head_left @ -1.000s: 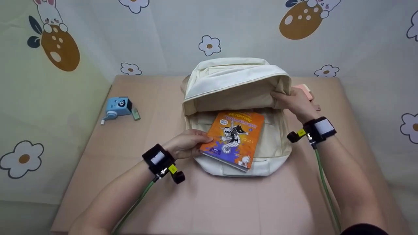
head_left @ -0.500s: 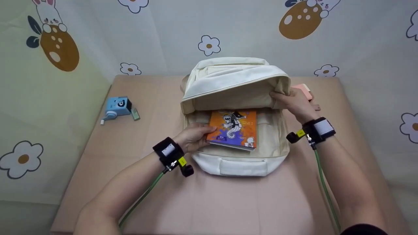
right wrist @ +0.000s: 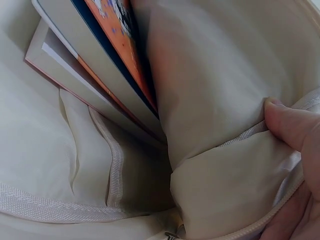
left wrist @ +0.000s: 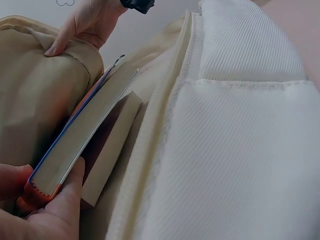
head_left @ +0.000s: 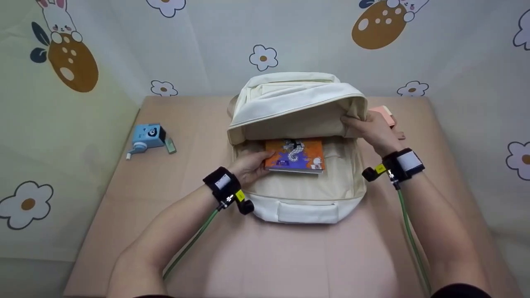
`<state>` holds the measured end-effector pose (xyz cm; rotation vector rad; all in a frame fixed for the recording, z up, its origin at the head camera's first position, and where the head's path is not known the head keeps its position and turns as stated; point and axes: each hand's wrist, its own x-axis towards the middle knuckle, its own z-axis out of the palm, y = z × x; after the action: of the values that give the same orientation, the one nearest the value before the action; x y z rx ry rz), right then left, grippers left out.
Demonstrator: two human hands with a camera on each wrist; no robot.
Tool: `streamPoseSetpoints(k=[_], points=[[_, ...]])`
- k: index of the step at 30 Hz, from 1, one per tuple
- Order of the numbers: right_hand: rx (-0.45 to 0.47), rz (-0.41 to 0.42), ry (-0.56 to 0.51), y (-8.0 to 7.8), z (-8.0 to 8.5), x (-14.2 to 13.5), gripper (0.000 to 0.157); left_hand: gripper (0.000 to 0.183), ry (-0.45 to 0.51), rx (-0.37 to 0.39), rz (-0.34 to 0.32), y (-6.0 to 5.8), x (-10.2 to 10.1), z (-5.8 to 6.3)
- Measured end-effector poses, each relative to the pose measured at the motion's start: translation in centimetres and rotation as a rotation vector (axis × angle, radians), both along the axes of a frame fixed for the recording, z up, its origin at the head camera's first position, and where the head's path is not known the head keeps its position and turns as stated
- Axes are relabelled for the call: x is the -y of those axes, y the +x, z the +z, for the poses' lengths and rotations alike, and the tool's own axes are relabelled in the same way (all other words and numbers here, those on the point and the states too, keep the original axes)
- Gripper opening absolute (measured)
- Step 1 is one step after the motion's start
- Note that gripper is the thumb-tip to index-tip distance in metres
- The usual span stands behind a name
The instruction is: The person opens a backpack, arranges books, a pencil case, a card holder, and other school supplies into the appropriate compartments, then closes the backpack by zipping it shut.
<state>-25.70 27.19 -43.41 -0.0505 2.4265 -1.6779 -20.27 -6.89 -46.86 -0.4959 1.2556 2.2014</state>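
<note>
A cream backpack lies on the table with its main compartment unzipped. My left hand pinches the left edge of an orange and purple book, thumb on top and fingers beneath. The book's far part is hidden under the raised front panel. In the left wrist view, a second book sits inside the bag against the orange one; both books' page edges show. My right hand grips the right rim of the panel and holds it up, and the thumb presses on the lining in the right wrist view.
A blue crank pencil sharpener and a small green block stand at the table's left. Behind my right hand is a pink item, partly hidden. A patterned curtain closes off the back and sides.
My left hand has moved the orange book away from me, deeper into the backpack, and the book has turned straighter. The right hand has kept its hold on the panel.
</note>
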Motion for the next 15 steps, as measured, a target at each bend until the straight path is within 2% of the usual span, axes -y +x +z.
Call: streamPoseSetpoints(k=[7, 15], points=[[-0.010, 0.007, 0.005, 0.11, 0.18, -0.02, 0.054, 0.041, 0.046, -0.089, 0.035, -0.83, -0.21, -0.33], [-0.022, 0.010, 0.003, 0.14, 0.18, 0.05, 0.054, 0.025, 0.010, -0.143, 0.050, -0.52, -0.25, 0.25]])
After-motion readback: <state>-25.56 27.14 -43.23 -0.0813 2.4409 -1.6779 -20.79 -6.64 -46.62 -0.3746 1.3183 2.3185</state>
